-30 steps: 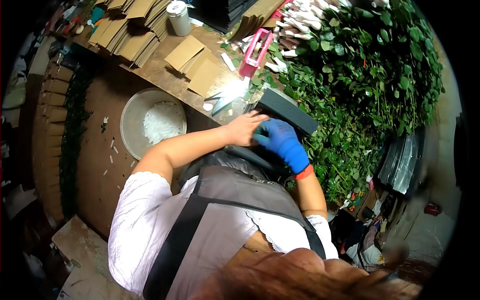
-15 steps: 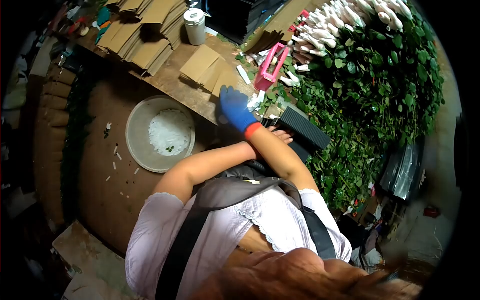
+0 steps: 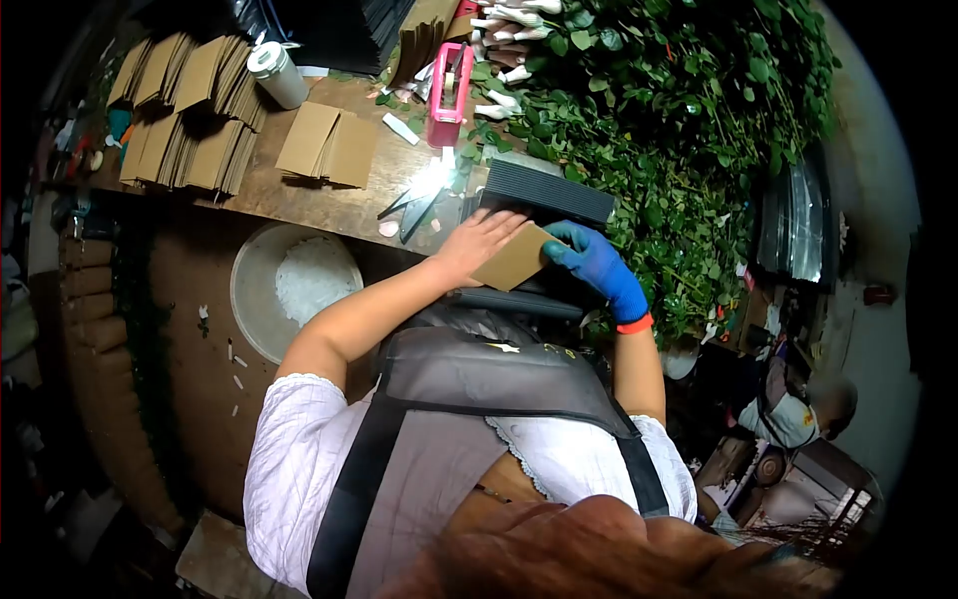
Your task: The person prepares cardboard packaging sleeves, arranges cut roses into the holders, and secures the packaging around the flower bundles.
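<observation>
A small brown cardboard piece (image 3: 511, 258) is tilted in front of me, over a dark gap at the table edge. My right hand (image 3: 591, 262), in a blue glove with a red cuff, pinches its right corner. My bare left hand (image 3: 484, 240) lies along its upper left edge with fingers stretched out; the card covers part of this hand. Just beyond the hands sits a black ridged block (image 3: 549, 192). Scissors (image 3: 411, 210) lie to the left of it, beside a bright glare. More folded cardboard (image 3: 324, 148) rests on the wooden table (image 3: 264, 180).
Stacks of cardboard (image 3: 190, 115), a white lidded container (image 3: 277, 76) and a pink tape dispenser (image 3: 448, 100) stand on the table. Leafy green stems (image 3: 689, 180) with white-wrapped heads fill the right. A bucket (image 3: 242, 285) of white material is at lower left. Another person (image 3: 793, 414) is at lower right.
My gloved right hand has come back from the cardboard on the table, bringing one piece. My arms are uncrossed, and my left hand now touches that piece. The view has shifted right.
</observation>
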`<control>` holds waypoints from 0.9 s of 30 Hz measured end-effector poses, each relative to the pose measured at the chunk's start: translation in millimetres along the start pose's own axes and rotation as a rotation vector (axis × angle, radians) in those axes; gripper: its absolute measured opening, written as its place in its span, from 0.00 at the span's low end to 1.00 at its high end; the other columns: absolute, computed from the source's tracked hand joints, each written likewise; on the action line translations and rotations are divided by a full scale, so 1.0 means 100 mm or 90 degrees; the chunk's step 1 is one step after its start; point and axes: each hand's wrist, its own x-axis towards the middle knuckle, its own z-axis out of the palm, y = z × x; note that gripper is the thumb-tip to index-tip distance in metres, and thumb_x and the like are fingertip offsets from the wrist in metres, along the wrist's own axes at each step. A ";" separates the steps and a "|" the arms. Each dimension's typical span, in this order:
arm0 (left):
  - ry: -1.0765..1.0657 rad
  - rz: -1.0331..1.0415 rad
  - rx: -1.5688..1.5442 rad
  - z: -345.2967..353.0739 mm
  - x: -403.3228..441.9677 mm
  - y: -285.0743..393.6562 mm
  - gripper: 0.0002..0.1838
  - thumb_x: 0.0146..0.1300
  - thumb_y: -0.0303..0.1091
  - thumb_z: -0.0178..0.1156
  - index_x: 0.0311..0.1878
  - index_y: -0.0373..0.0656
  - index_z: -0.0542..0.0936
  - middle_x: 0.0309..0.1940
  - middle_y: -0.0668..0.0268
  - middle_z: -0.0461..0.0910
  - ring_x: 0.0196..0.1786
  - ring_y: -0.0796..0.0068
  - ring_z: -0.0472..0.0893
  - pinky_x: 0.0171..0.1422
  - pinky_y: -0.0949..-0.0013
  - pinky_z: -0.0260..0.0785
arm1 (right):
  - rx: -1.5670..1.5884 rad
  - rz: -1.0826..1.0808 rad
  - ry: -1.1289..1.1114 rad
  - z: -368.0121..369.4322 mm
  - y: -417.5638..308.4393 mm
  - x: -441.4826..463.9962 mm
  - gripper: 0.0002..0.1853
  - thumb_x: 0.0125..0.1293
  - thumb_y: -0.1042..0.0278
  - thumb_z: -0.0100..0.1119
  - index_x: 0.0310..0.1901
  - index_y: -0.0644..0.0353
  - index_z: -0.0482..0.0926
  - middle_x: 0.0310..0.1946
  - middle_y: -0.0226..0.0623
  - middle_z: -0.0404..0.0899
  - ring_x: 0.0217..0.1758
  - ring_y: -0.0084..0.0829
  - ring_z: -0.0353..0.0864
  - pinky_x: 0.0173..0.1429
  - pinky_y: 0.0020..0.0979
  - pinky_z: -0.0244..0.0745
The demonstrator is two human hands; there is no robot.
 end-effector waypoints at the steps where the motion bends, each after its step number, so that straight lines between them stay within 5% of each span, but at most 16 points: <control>1: -0.009 -0.002 0.016 0.03 0.00 0.01 0.42 0.59 0.51 0.60 0.75 0.42 0.64 0.71 0.58 0.68 0.73 0.60 0.67 0.73 0.48 0.59 | 0.060 -0.001 0.003 0.06 0.10 0.04 0.18 0.72 0.58 0.61 0.55 0.62 0.79 0.40 0.31 0.83 0.42 0.21 0.78 0.49 0.28 0.75; 7: -0.065 0.018 0.046 0.16 -0.08 -0.08 0.33 0.63 0.49 0.57 0.70 0.43 0.71 0.71 0.55 0.69 0.75 0.54 0.64 0.76 0.44 0.57 | 0.217 0.064 -0.058 0.41 0.53 0.15 0.22 0.70 0.54 0.65 0.53 0.67 0.79 0.36 0.33 0.83 0.34 0.23 0.82 0.44 0.28 0.80; 12: -0.056 0.013 0.021 0.06 -0.13 -0.12 0.32 0.64 0.47 0.57 0.69 0.41 0.71 0.72 0.54 0.67 0.75 0.51 0.64 0.76 0.42 0.57 | 0.055 0.118 -0.093 0.18 0.75 0.32 0.20 0.71 0.52 0.62 0.44 0.65 0.82 0.32 0.35 0.85 0.29 0.22 0.82 0.34 0.27 0.80; 17: 0.240 -0.072 0.003 -0.21 -0.38 -0.13 0.23 0.55 0.23 0.66 0.57 0.43 0.81 0.55 0.62 0.83 0.61 0.61 0.81 0.70 0.50 0.66 | -0.072 0.173 -0.045 0.27 0.43 0.27 0.22 0.70 0.46 0.59 0.35 0.61 0.83 0.23 0.33 0.85 0.25 0.24 0.83 0.35 0.30 0.79; 24: 0.053 -0.019 -0.064 -0.32 -0.08 0.13 0.09 0.59 0.33 0.70 0.43 0.44 0.86 0.45 0.65 0.86 0.50 0.66 0.85 0.68 0.53 0.71 | -0.449 0.045 0.063 0.38 0.55 0.26 0.29 0.66 0.35 0.53 0.34 0.57 0.86 0.32 0.48 0.86 0.37 0.48 0.86 0.48 0.45 0.79; 27: 0.024 -0.034 -0.056 -0.39 -0.03 0.20 0.09 0.57 0.33 0.71 0.40 0.44 0.85 0.45 0.64 0.86 0.50 0.65 0.85 0.72 0.49 0.68 | -0.287 0.006 0.037 0.19 0.35 0.01 0.25 0.66 0.38 0.54 0.38 0.54 0.87 0.37 0.47 0.86 0.41 0.49 0.85 0.49 0.44 0.79</control>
